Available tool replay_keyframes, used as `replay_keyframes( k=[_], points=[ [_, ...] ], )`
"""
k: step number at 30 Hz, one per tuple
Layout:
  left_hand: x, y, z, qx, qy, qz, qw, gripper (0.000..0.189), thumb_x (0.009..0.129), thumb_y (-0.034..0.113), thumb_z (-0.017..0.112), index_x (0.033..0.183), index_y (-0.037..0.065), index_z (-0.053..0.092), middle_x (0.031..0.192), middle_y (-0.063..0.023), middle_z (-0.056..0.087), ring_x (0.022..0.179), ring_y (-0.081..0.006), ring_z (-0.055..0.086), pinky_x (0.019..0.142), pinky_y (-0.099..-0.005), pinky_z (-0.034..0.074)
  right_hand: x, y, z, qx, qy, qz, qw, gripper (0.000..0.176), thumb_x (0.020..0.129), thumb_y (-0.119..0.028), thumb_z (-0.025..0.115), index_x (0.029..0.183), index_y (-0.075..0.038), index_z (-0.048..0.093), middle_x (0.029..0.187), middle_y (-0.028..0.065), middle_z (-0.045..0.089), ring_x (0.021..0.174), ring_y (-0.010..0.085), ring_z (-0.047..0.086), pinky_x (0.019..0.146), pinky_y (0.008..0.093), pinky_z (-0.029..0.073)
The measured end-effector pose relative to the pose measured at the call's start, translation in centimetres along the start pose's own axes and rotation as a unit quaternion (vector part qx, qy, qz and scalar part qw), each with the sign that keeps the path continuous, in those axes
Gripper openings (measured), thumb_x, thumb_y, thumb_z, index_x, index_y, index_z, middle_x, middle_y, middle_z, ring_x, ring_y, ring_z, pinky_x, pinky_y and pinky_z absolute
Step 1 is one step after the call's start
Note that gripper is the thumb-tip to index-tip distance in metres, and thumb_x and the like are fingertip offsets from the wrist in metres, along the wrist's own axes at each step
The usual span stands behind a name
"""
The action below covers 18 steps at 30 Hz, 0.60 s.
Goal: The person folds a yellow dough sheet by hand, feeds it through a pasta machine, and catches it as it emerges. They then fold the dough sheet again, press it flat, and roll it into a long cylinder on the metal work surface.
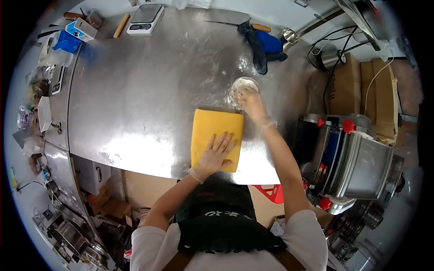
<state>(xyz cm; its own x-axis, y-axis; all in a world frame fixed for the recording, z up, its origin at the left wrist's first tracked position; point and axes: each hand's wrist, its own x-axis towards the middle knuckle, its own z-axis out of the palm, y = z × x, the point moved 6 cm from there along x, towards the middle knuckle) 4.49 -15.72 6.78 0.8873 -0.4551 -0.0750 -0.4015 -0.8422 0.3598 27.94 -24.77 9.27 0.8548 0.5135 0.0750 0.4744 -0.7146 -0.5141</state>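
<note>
Head view: yellow slab laid flat, one hand on it, the other at a powder bowl

Brushed-steel table (135, 90), glossy and bare at left, carries a rectangular yellow slab (216, 124) at frame centre, near the front edge. The slab is matte, smooth and square-cornered, possibly dough. Left hand (217, 151), in a thin clear glove, lies spread flat on the slab's lower part, fingers splayed. No white dusting shows on the slab, so it appears laid out but not yet floured. Just upper right, a small round bowl (239, 86) of white powder sits in a dusty patch. Right hand (251, 101) curls at the bowl's rim; whether it pinches anything cannot be told. Steel roller machine (357, 158) with red knobs stands at right, off the table.
</note>
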Motion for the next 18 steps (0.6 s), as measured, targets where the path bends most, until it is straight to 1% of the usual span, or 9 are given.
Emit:
replay_keyframes(
  k=[2, 4, 5, 7, 8, 10, 13, 16, 18],
  points=[
    [0.4, -0.3, -0.1, 0.026, 0.0, 0.001, 1.0, 0.089, 0.094, 0.061, 0.049, 0.161, 0.007, 0.026, 0.17, -0.0157, 0.019, 0.158, -0.0329, 0.012, 0.126, -0.0543, 0.005, 1.6, 1.2, 1.6, -0.023, -0.077, 0.052, 0.995, 0.02, 0.087, -0.01, 0.073, 0.106, -0.008, 0.073, 0.106, 0.0131, 0.073, 0.098, 0.0359, 0.068, 0.082, 0.0418, 0.055],
    [0.3, -0.6, -0.2, -0.052, 0.012, 0.005, 0.999, 0.087, 0.095, 0.051, 0.056, 0.161, 0.004, 0.025, 0.169, -0.018, 0.02, 0.157, -0.0366, 0.013, 0.127, -0.0536, 0.007, 1.7, 2.2, 2.8, -0.032, -0.13, 0.116, 0.984, 0.014, 0.089, -0.013, 0.072, 0.101, -0.008, 0.075, 0.109, 0.0123, 0.073, 0.099, 0.0338, 0.069, 0.083, 0.0418, 0.055],
    [0.1, -0.8, -0.2, -0.092, 0.019, 0.007, 0.996, 0.086, 0.096, 0.046, 0.06, 0.161, 0.002, 0.024, 0.169, -0.0192, 0.02, 0.157, -0.0384, 0.014, 0.127, -0.0532, 0.008, 1.2, 2.1, 2.3, 0.01, -0.091, 0.128, 0.988, 0.013, 0.09, -0.015, 0.071, 0.101, -0.009, 0.076, 0.11, 0.012, 0.073, 0.101, 0.0322, 0.07, 0.086, 0.0413, 0.055],
    [-1.2, -3.0, -1.5, -0.229, 0.168, -0.054, 0.957, 0.08, 0.096, 0.029, 0.062, 0.16, -0.001, 0.025, 0.167, -0.0226, 0.022, 0.156, -0.0409, 0.017, 0.126, -0.0514, 0.014, -0.9, 1.1, 0.8, 0.093, -0.019, 0.146, 0.985, 0.014, 0.093, -0.018, 0.068, 0.1, -0.01, 0.078, 0.112, 0.0115, 0.074, 0.105, 0.0291, 0.07, 0.091, 0.0404, 0.054],
    [-2.7, -4.2, -2.0, -0.295, 0.236, -0.085, 0.922, 0.077, 0.096, 0.021, 0.063, 0.159, -0.002, 0.026, 0.167, -0.0243, 0.023, 0.155, -0.0421, 0.019, 0.126, -0.0505, 0.016, -2.7, -0.8, 0.7, 0.129, -0.048, 0.102, 0.985, 0.017, 0.094, -0.018, 0.068, 0.106, -0.009, 0.076, 0.116, 0.013, 0.073, 0.108, 0.0292, 0.069, 0.094, 0.039, 0.054],
    [-5.3, -7.0, -4.3, -0.296, 0.278, -0.227, 0.885, 0.072, 0.094, 0.003, 0.059, 0.158, -0.006, 0.027, 0.164, -0.0281, 0.025, 0.154, -0.0443, 0.022, 0.125, -0.0486, 0.022, -6.4, -5.1, 0.5, 0.206, -0.101, 0.016, 0.973, 0.027, 0.096, -0.018, 0.067, 0.119, -0.007, 0.073, 0.122, 0.016, 0.071, 0.116, 0.0296, 0.068, 0.099, 0.0364, 0.052],
    [-8.5, -9.9, -4.7, -0.291, 0.343, -0.323, 0.833, 0.063, 0.101, 0.002, 0.05, 0.158, -0.006, 0.026, 0.166, -0.0257, 0.023, 0.155, -0.0402, 0.021, 0.125, -0.0443, 0.021, -8.6, -3.8, 3.5, 0.098, -0.034, -0.01, 0.995, 0.05, 0.093, -0.023, 0.07, 0.138, -0.004, 0.061, 0.144, 0.0198, 0.058, 0.135, 0.0354, 0.054, 0.114, 0.0438, 0.041],
    [-8.7, -10.2, -4.4, -0.351, 0.371, -0.35, 0.785, 0.058, 0.103, 0.005, 0.046, 0.158, -0.006, 0.028, 0.166, -0.0243, 0.024, 0.155, -0.0389, 0.021, 0.125, -0.0436, 0.021, -8.1, -9.2, 7.4, -0.108, -0.015, -0.129, 0.986, 0.069, 0.09, -0.035, 0.069, 0.149, -0.005, 0.049, 0.159, 0.0176, 0.042, 0.147, 0.0388, 0.037, 0.12, 0.0554, 0.029],
    [-8.8, -9.8, -4.6, -0.383, 0.366, -0.349, 0.773, 0.057, 0.104, 0.006, 0.045, 0.157, -0.005, 0.029, 0.166, -0.0233, 0.025, 0.155, -0.038, 0.022, 0.125, -0.0429, 0.021, -10.3, -13.3, 9.8, -0.098, -0.113, -0.206, 0.967, 0.067, 0.094, -0.042, 0.062, 0.15, -0.008, 0.048, 0.163, 0.0154, 0.036, 0.151, 0.0386, 0.03, 0.122, 0.059, 0.022]
  ],
)
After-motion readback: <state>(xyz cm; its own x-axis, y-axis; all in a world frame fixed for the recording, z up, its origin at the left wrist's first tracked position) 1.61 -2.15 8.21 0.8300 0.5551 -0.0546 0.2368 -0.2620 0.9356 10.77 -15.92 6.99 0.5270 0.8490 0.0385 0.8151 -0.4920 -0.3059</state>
